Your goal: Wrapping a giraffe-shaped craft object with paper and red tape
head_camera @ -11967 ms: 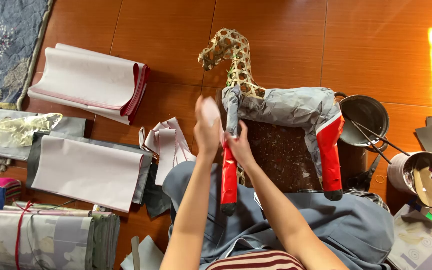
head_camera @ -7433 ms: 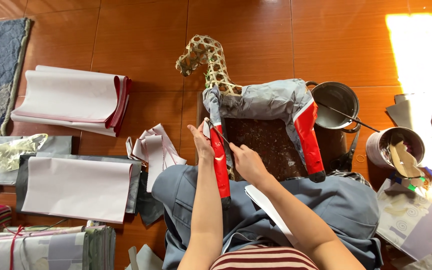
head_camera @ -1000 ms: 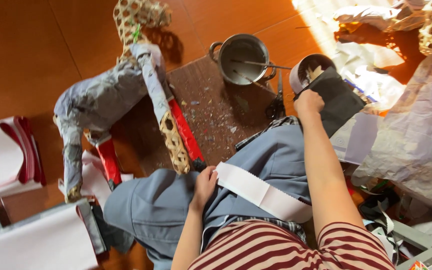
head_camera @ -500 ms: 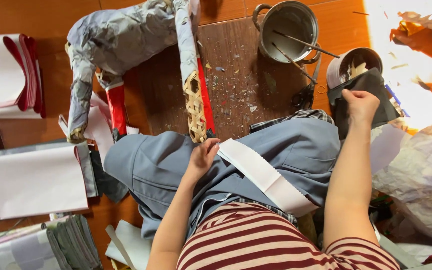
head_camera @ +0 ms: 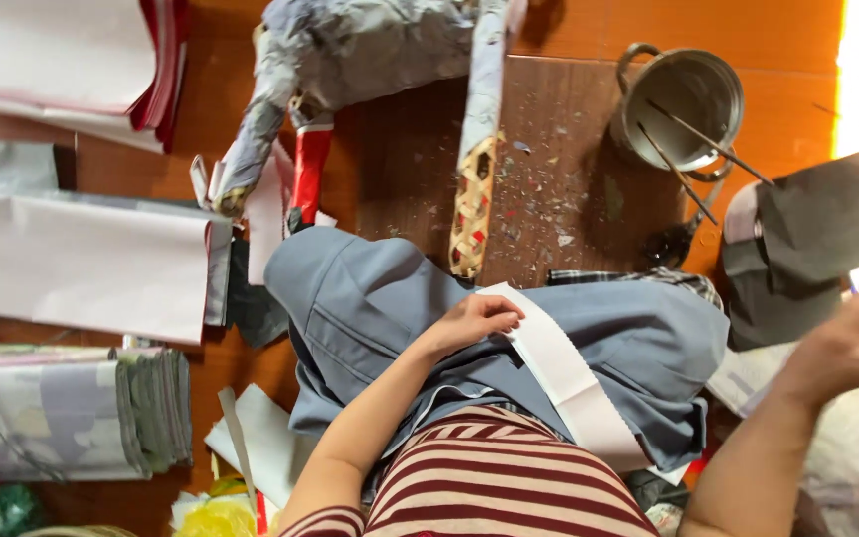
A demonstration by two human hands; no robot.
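Note:
My left hand (head_camera: 474,320) rests on my lap, its fingers curled on the end of a white paper strip (head_camera: 564,373) that lies across my grey-blue trousers (head_camera: 370,298). My right hand (head_camera: 852,343) is blurred at the right edge, just below a dark grey paper sheet (head_camera: 812,229) draped over a cup; I cannot tell if it holds anything. A woven bamboo animal frame (head_camera: 474,204), partly covered in grey paper (head_camera: 350,50) and with a red paper leg (head_camera: 308,179), stands in front of my knees on a brown board (head_camera: 559,159).
A metal pot (head_camera: 683,99) with thin sticks stands at the board's far right corner, black scissors (head_camera: 673,239) beside it. Stacks of white paper (head_camera: 82,264), grey printed paper (head_camera: 62,413) and white-and-red sheets (head_camera: 62,60) lie on the left. Crumpled paper sits at the right edge.
The view has swung left and down. My right hand has come off the dark sheet over the cup and drawn back toward me. My left hand stays on the strip.

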